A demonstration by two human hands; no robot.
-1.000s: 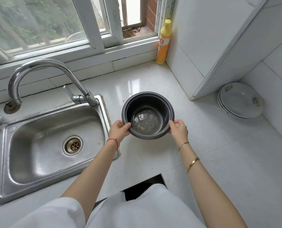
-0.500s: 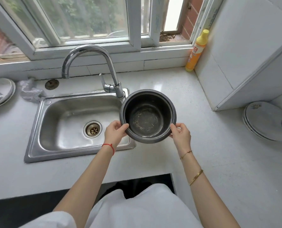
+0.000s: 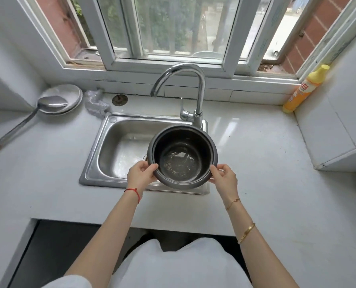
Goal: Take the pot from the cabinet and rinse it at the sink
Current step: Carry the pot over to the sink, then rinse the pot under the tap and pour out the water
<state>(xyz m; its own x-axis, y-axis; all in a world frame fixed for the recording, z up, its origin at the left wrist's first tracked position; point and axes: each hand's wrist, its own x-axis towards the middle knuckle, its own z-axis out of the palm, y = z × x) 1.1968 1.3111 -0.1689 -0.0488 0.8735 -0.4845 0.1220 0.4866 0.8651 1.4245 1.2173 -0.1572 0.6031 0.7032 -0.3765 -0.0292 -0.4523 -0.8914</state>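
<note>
nearest the camera, two bare forearms reach forward over the edge of the white table (image 3: 256, 183). the left hand (image 3: 140, 176) has its fingers (image 3: 150, 168) curled over the near left rim of the pot (image 3: 182, 155), and the right hand (image 3: 224, 180) has its fingers (image 3: 217, 169) closed on the near right rim, so both hands grip it. the pot is dark, round and upright, held in the air over the right half of the sink (image 3: 114, 150); its inside holds no food, only pale scratch-like marks on the bottom. the steel sink basin shows a wet sheen and nothing lying in it, and the pot hides most of the drain. behind the pot the faucet (image 3: 185, 88) rises from the sink's back right corner, its spout curving left above the basin with no water running. far left, stacked white plates (image 3: 73, 94) carry the bowl of a metal ladle (image 3: 52, 103). by the far right wall stands a yellow bottle (image 3: 303, 90).
</note>
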